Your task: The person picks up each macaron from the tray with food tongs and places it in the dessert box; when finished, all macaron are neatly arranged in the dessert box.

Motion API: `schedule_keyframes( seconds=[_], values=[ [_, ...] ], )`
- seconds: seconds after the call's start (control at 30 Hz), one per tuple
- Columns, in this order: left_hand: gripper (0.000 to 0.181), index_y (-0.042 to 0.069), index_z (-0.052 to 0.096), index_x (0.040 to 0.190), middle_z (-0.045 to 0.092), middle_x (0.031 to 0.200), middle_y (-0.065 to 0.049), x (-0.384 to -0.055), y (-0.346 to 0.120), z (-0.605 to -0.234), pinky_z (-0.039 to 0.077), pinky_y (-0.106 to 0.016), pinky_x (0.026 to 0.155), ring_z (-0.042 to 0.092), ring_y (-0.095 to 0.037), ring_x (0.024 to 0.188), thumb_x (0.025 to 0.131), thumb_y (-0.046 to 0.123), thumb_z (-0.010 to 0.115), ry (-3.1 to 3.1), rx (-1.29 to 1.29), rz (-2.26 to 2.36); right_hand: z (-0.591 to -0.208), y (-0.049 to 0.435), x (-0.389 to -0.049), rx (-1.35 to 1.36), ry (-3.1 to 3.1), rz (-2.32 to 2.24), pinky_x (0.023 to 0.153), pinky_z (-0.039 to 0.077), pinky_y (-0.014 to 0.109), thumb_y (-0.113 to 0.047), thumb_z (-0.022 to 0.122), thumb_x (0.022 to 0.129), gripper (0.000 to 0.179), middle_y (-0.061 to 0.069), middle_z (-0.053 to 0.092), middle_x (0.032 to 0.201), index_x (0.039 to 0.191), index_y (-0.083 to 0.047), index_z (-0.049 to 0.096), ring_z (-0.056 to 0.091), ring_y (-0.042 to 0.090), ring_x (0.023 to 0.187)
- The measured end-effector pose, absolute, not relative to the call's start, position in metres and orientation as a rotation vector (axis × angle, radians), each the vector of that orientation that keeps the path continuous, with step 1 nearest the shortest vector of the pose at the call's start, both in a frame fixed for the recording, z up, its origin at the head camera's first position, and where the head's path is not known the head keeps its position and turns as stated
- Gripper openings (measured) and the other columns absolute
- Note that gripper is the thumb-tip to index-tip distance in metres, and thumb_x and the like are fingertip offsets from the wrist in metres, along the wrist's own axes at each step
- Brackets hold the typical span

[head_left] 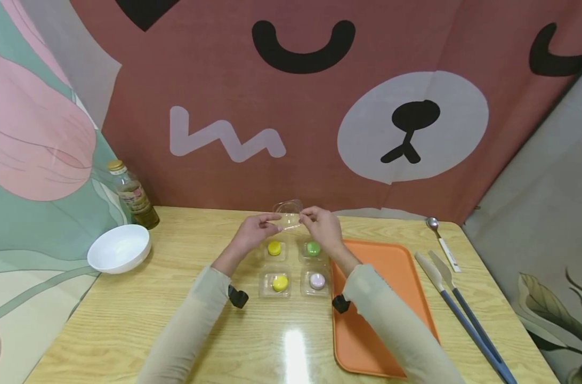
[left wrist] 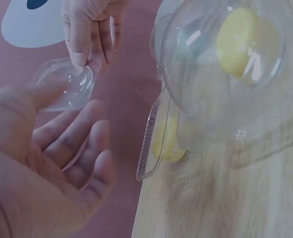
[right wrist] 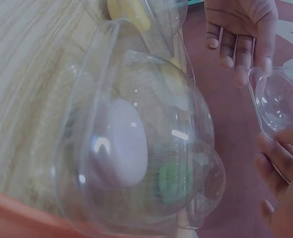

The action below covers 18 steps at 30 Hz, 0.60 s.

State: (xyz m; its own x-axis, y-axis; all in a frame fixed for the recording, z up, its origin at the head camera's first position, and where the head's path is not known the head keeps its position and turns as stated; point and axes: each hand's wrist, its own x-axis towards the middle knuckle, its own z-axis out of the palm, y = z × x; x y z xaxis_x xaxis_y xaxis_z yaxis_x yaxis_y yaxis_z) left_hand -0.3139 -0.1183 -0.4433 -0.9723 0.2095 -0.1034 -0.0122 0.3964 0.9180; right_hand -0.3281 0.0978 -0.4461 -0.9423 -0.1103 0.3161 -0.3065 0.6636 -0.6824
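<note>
A clear plastic domed case [head_left: 289,217] is held up between both hands near the table's back edge. My left hand [head_left: 251,231] pinches its left rim between thumb and fingers; the right hand [head_left: 323,228] pinches the right rim. I see nothing inside it in the right wrist view, where its clear dome [right wrist: 280,101] shows. Below the hands stand several similar clear cases with smooth round pieces inside: a yellow piece [head_left: 274,248], a green piece [head_left: 313,248], another yellow piece [head_left: 280,283] and a lilac piece [head_left: 317,281].
An orange tray [head_left: 387,325] lies under the right forearm. Right of it are tongs [head_left: 468,314] with blue handles and a spoon [head_left: 441,240]. At the left stand a white bowl [head_left: 120,249] and a bottle [head_left: 135,197] with a yellow cap. A printed curtain [head_left: 224,181] hangs behind.
</note>
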Motion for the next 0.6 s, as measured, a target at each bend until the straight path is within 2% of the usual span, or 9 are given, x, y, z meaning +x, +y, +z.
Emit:
schedule_keyframes(
  seconds=[0.07, 0.17, 0.27, 0.6],
  values=[
    [0.051, 0.021, 0.059, 0.143, 0.072, 0.125, -0.012, -0.3145, -0.1198, -0.4432, 0.053, -0.05, 0.103, 0.066, -0.032, 0.12, 0.097, 0.043, 0.067, 2.366, 0.216, 1.606, -0.4454, 0.0975, -0.329, 0.341, -2.607, 1.096, 0.071, 0.055, 0.038, -0.027, 0.067, 0.098, 0.017, 0.0, 0.08, 0.093, 0.103, -0.014, 0.077, 0.076, 0.021, 0.088],
    [0.063, 0.017, 0.048, 0.15, 0.068, 0.132, -0.013, -0.3146, -0.1223, -0.441, 0.052, -0.052, 0.104, 0.063, -0.036, 0.125, 0.101, 0.056, 0.053, 2.249, 0.262, 1.606, -0.445, 0.0983, -0.3298, 0.371, -2.559, 1.038, 0.079, 0.056, 0.044, -0.025, 0.068, 0.097, 0.015, 0.002, 0.08, 0.093, 0.102, -0.014, 0.077, 0.075, 0.023, 0.09],
    [0.07, 0.016, 0.044, 0.153, 0.067, 0.135, -0.012, -0.3148, -0.1242, -0.4387, 0.051, -0.052, 0.104, 0.061, -0.037, 0.127, 0.102, 0.064, 0.043, 2.186, 0.272, 1.628, -0.4459, 0.0988, -0.3294, 0.402, -2.513, 0.976, 0.082, 0.055, 0.046, -0.024, 0.069, 0.096, 0.013, 0.003, 0.08, 0.092, 0.102, -0.014, 0.076, 0.074, 0.026, 0.088],
    [0.077, 0.015, 0.042, 0.155, 0.064, 0.139, -0.015, -0.3133, -0.1249, -0.4363, 0.05, -0.048, 0.102, 0.056, -0.039, 0.13, 0.1, 0.069, 0.039, 2.082, 0.228, 1.681, -0.4499, 0.0956, -0.3236, 0.476, -2.405, 0.874, 0.099, 0.053, 0.046, -0.018, 0.071, 0.095, 0.008, 0.003, 0.08, 0.089, 0.099, -0.013, 0.075, 0.075, 0.025, 0.084]
  ],
)
